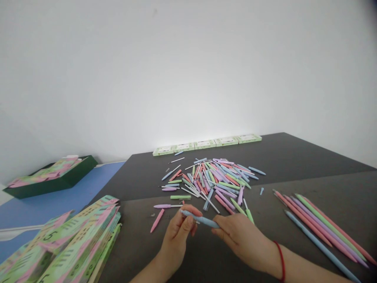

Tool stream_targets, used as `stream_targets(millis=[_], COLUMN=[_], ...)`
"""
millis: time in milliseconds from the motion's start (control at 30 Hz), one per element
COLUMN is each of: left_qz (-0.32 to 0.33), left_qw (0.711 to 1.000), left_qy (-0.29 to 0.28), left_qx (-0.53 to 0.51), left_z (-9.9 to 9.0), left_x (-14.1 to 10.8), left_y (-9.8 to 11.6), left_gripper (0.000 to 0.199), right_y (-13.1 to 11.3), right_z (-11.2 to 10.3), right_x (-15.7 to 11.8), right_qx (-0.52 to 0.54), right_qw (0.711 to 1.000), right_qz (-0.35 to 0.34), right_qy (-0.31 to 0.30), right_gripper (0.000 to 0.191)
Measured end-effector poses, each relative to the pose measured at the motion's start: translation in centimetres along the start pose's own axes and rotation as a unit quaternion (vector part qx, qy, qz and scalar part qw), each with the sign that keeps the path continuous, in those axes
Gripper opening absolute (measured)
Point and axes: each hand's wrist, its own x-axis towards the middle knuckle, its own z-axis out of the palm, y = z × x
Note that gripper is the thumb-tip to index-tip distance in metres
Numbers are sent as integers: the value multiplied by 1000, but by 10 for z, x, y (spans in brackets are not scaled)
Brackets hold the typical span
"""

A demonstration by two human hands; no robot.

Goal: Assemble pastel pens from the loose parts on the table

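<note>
A light blue pen (pixel 206 221) is held between my two hands above the dark table's near part. My left hand (pixel 179 230) pinches its left end between thumb and fingers. My right hand (pixel 246 237), with a red cord on the wrist, grips its right end. Just beyond my hands lies a loose pile of pen parts (pixel 218 177) in pink, purple, green and blue, with thin white refills among them. A pink barrel (pixel 157 220) and a purple piece with a refill (pixel 162 206) lie nearest my left hand.
Several long pens (pixel 324 228) lie side by side at the right. Flat green-white boxes (pixel 204 144) line the table's far edge. Stacked printed packets (pixel 79 239) stand at the near left. Behind them, a dark green box (pixel 67 179) holds more packets on a blue surface (pixel 103 177).
</note>
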Motion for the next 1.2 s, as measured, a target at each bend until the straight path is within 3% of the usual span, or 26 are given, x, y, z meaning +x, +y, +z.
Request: stream_targets(millis=[200, 333, 400, 500, 633, 867, 1067, 1200], left_qz=[-32, -38, -39, -92, -109, -92, -112, -118], left_qw=[999, 997, 991, 957, 916, 905, 905, 894], left_qy=[12, 62, 69, 35, 48, 102, 125, 149], left_qx=[-14, -37, -104, -272, -382, -402, -392, -406], left_z=[0, 7, 15, 26, 28, 8, 7, 5], left_x=[3, 8, 10, 10, 7, 15, 16, 17], left_y=[0, 10, 18, 29, 41, 54, 57, 57], left_gripper=[24, 22, 25, 36, 45, 44, 43, 46], right_y=[-2, -6, -11, -20, -28, -25, -18, -18], right_z=[-2, 2, 6, 13, 16, 11, 16, 19], right_x=[-1, 1, 3, 6, 5, 3, 7, 9], right_qx=[81, 174, 166, 136, 197, 396, 432, 517], right_qw=[997, 983, 984, 990, 980, 918, 901, 854], right_qz=[9, 34, 49, 42, 21, 21, 44, 44], right_qy=[-12, -37, -30, 2, -13, -34, -7, -40], right_gripper=[31, 29, 27, 19, 10, 18, 27, 28])
